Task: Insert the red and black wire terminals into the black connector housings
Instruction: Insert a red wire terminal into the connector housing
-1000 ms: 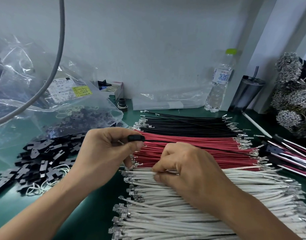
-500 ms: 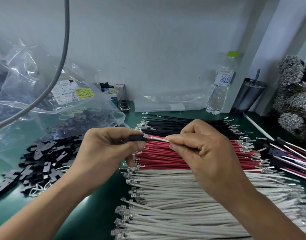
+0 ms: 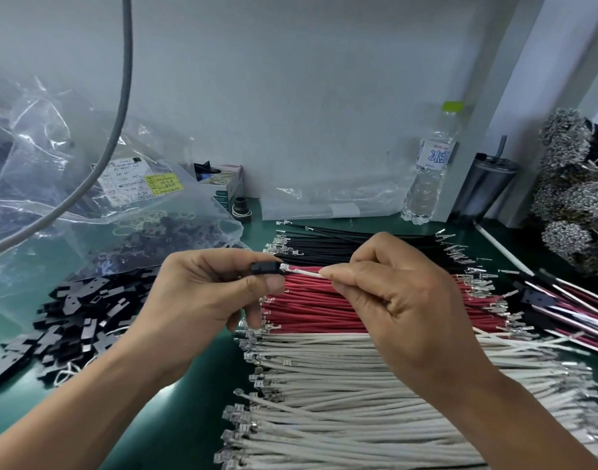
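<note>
My left hand (image 3: 202, 293) pinches a small black connector housing (image 3: 266, 268) between thumb and forefinger, above the wire rows. My right hand (image 3: 395, 300) pinches a white wire (image 3: 304, 273) whose metal terminal sits at the housing's right opening. Under both hands lie rows of wires with crimped terminals: black wires (image 3: 341, 244) at the back, red wires (image 3: 317, 307) in the middle, white wires (image 3: 341, 401) in front. A heap of loose black housings (image 3: 70, 320) lies on the green mat to the left.
A clear plastic bag (image 3: 87, 198) with more black parts lies at the back left, and a grey cable (image 3: 121, 123) hangs across it. A water bottle (image 3: 429, 171), a dark tumbler (image 3: 484, 188) and terminal bundles (image 3: 568, 184) stand at the right. Assembled wires (image 3: 568, 307) lie far right.
My right hand rose from the white wire row with one white wire and brought its terminal to the housing that my left hand holds. The view shifted slightly.
</note>
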`<action>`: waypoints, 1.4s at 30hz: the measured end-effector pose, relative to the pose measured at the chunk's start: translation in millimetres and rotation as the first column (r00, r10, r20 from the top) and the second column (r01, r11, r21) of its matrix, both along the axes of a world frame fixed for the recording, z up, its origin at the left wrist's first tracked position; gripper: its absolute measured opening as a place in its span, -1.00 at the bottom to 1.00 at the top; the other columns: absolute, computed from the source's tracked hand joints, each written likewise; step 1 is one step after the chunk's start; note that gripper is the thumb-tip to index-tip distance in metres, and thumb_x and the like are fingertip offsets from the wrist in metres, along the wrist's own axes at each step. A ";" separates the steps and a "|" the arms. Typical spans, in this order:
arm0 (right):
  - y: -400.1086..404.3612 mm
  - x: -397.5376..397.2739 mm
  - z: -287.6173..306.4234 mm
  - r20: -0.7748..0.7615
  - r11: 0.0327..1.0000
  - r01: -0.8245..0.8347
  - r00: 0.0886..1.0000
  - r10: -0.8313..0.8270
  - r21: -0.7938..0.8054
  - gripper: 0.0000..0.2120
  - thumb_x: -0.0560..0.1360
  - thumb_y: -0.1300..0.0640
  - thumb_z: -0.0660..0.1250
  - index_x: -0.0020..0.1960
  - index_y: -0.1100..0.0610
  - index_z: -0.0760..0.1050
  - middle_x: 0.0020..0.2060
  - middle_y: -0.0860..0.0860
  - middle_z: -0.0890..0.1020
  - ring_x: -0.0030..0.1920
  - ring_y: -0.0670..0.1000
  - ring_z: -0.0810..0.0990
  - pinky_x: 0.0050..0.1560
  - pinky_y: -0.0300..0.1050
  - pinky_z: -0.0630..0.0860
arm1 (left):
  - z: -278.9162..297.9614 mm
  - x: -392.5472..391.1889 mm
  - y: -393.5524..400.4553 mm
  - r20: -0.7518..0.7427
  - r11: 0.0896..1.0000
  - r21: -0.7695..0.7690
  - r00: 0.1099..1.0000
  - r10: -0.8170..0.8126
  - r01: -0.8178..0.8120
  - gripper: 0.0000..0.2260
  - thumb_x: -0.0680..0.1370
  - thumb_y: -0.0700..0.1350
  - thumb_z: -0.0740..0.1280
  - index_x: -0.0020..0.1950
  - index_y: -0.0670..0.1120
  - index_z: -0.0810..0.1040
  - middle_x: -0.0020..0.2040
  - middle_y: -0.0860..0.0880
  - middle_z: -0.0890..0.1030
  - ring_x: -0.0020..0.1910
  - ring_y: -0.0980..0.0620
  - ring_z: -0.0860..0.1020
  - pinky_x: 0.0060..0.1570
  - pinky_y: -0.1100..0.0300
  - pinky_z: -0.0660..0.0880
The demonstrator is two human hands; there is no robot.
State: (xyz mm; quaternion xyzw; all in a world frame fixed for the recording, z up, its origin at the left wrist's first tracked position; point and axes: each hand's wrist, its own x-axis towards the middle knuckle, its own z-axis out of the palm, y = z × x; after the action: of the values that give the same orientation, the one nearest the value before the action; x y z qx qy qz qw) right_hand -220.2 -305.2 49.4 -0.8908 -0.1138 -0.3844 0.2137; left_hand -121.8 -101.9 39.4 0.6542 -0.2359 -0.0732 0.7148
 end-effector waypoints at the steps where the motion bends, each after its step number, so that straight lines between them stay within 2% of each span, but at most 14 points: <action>1: 0.2 0.1 0.1 -0.001 1.000 -0.004 1.000 0.004 -0.001 -0.84 0.59 0.09 0.39 0.09 0.05 0.72 -0.24 -0.07 0.52 -0.23 -0.02 0.53 -0.31 -0.06 0.52 | -0.3 -0.4 0.1 -0.002 1.000 0.000 1.000 -0.006 0.006 -0.69 0.19 -0.04 0.59 -0.11 -0.11 0.78 -0.37 -0.18 0.66 -0.52 -0.02 0.54 -0.55 0.26 0.40; 5: 1.1 -0.4 1.8 -0.003 0.998 0.005 1.000 -0.006 -0.064 -0.82 0.58 0.10 0.36 0.10 0.06 0.71 -0.24 -0.07 0.51 -0.23 -0.03 0.51 -0.32 -0.04 0.51 | -0.8 -0.8 -0.1 0.001 1.000 0.007 1.000 -0.014 0.014 -0.69 0.20 -0.05 0.59 -0.10 -0.11 0.79 -0.37 -0.19 0.66 -0.52 -0.01 0.53 -0.56 0.26 0.39; 10: -2.9 -0.8 3.7 0.052 0.969 0.104 0.994 -0.095 -0.222 -0.79 0.49 0.32 0.50 0.09 0.13 0.70 -0.24 -0.02 0.53 -0.25 0.03 0.50 -0.38 -0.06 0.51 | -0.4 -0.8 -0.9 -0.001 1.000 0.008 1.000 -0.013 0.013 -0.69 0.20 -0.04 0.59 -0.09 -0.11 0.79 -0.31 -0.25 0.68 -0.51 -0.01 0.54 -0.55 0.26 0.40; 15: -6.0 -2.0 3.4 0.124 0.934 0.111 0.990 -0.073 -0.339 -0.78 0.52 0.38 0.40 0.12 0.18 0.68 -0.24 0.04 0.52 -0.25 0.06 0.46 -0.45 -0.04 0.46 | -2.2 -1.6 -0.8 -0.015 1.000 0.008 0.999 -0.028 0.028 -0.70 0.24 -0.04 0.58 -0.09 -0.12 0.78 -0.35 -0.16 0.69 -0.52 -0.01 0.54 -0.55 0.26 0.40; 19: -10.9 -1.6 3.3 0.142 0.939 0.108 0.988 -0.064 -0.327 -0.78 0.53 0.36 0.40 0.12 0.19 0.69 -0.24 0.05 0.53 -0.26 0.09 0.47 -0.43 -0.02 0.47 | -1.8 -1.3 -0.6 -0.015 0.999 0.011 0.999 -0.041 0.042 -0.71 0.25 -0.04 0.58 -0.09 -0.13 0.77 -0.29 -0.18 0.71 -0.51 -0.01 0.55 -0.54 0.27 0.41; 26: -10.5 -0.2 1.2 0.166 0.952 0.092 0.985 -0.044 -0.293 -0.81 0.53 0.33 0.41 0.10 0.18 0.70 -0.25 0.04 0.53 -0.26 0.08 0.47 -0.41 -0.02 0.47 | 0.2 -2.7 -1.0 -0.014 0.998 0.006 0.998 -0.063 0.063 -0.72 0.26 -0.05 0.57 -0.10 -0.14 0.77 -0.40 -0.09 0.67 -0.53 0.02 0.53 -0.54 0.27 0.40; 33: -2.0 1.7 -2.9 0.082 0.992 0.027 0.997 -0.017 -0.123 -0.85 0.56 0.21 0.41 0.08 0.12 0.72 -0.23 -0.03 0.53 -0.24 0.00 0.50 -0.35 -0.04 0.49 | 0.0 -1.1 2.0 0.043 0.998 0.016 0.997 -0.056 0.056 -0.75 0.27 -0.05 0.57 -0.08 -0.06 0.79 -0.39 -0.15 0.66 -0.50 0.00 0.56 -0.53 0.27 0.43; 38: 5.2 -2.4 1.1 0.106 0.967 0.187 0.980 -0.170 -0.176 -0.90 0.54 0.21 0.40 -0.06 0.11 0.70 -0.24 -0.06 0.55 -0.26 -0.02 0.52 -0.41 -0.06 0.47 | -2.1 -4.7 0.0 0.103 0.996 0.058 0.992 -0.068 0.063 -0.78 0.30 -0.03 0.59 -0.08 0.00 0.79 -0.34 -0.21 0.69 -0.46 -0.08 0.60 -0.50 0.25 0.43; 40: 8.2 -2.5 1.2 0.093 0.973 0.162 0.985 -0.149 -0.164 -0.89 0.53 0.22 0.39 -0.06 0.12 0.70 -0.24 -0.06 0.54 -0.25 -0.03 0.52 -0.37 -0.07 0.49 | -2.5 -5.9 -1.3 0.124 0.997 0.061 0.990 -0.062 0.054 -0.81 0.30 -0.05 0.59 -0.10 0.02 0.79 -0.34 -0.20 0.69 -0.47 -0.06 0.59 -0.50 0.27 0.44; 42: 9.9 -1.9 0.3 0.002 0.995 0.069 0.998 -0.069 -0.068 -0.86 0.54 0.19 0.35 -0.02 0.11 0.70 -0.21 -0.09 0.54 -0.21 -0.10 0.52 -0.24 -0.20 0.49 | -2.0 -5.9 -1.1 0.122 0.997 0.059 0.991 -0.058 0.051 -0.82 0.30 -0.08 0.58 -0.12 0.00 0.79 -0.35 -0.19 0.69 -0.48 -0.05 0.59 -0.50 0.29 0.44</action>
State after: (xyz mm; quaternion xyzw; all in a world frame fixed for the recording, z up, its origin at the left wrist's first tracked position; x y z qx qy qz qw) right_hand -222.1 -295.3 49.7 -0.9011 -0.0960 -0.3872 0.1701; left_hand -127.7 -103.0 37.4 0.6706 -0.2956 -0.0586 0.6778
